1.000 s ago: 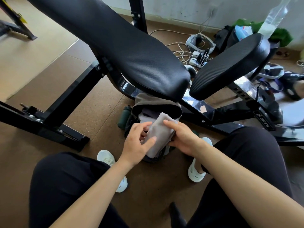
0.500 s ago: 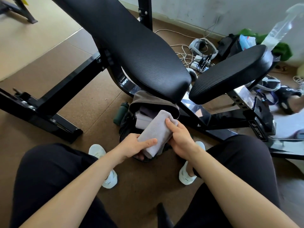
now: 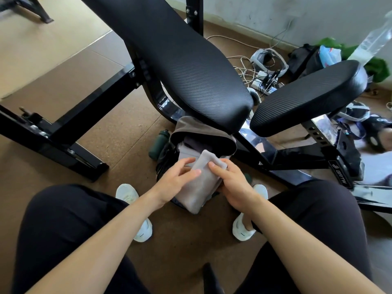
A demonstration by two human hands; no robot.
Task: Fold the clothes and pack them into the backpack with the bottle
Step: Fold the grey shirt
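— Entry one, folded grey garment (image 3: pixel 198 183): thick soft rectangle, lying slantwise over the mouth of the backpack (image 3: pixel 203 129), upper end above the opening, lower end hanging out toward the person's feet. Not yet inside
— Holders?
— Left hand (image 3: pixel 175 178): thumb laid on the top face, fingers reaching round the left edge, pinching the cloth. Right hand (image 3: pixel 232 184): thumb on the top face near the upper corner, remaining fingers curled under the right edge. Both clamped on the same piece
— Entry two, the backpack?
— Standing on the cork floor (image 3: pixel 118 145) just ahead of the white shoes (image 3: pixel 127 193), tucked under the front of the weight bench (image 3: pixel 180 60), taupe flap thrown back. Packed clothes (image 3: pixel 191 145), pale and dark, already fill much of the opening
— Bottle?
— Dark green bottle (image 3: pixel 158 144), upright against the backpack's left side. Whether it sits in a side pocket or merely beside the bag, I cannot tell
— Step in hand?
— By my reading, packing, not folding: this piece looks finished and stands ready to go in. The next move calls for tipping the upper end down into the gap in front of the packed clothes, then pressing it flat so the fold holds. The bench pad close overhead leaves little room to work
— Remainder?
— Cables (image 3: pixel 246 71) and a power strip (image 3: pixel 259 81) on the floor beyond the bench, well apart from the bag
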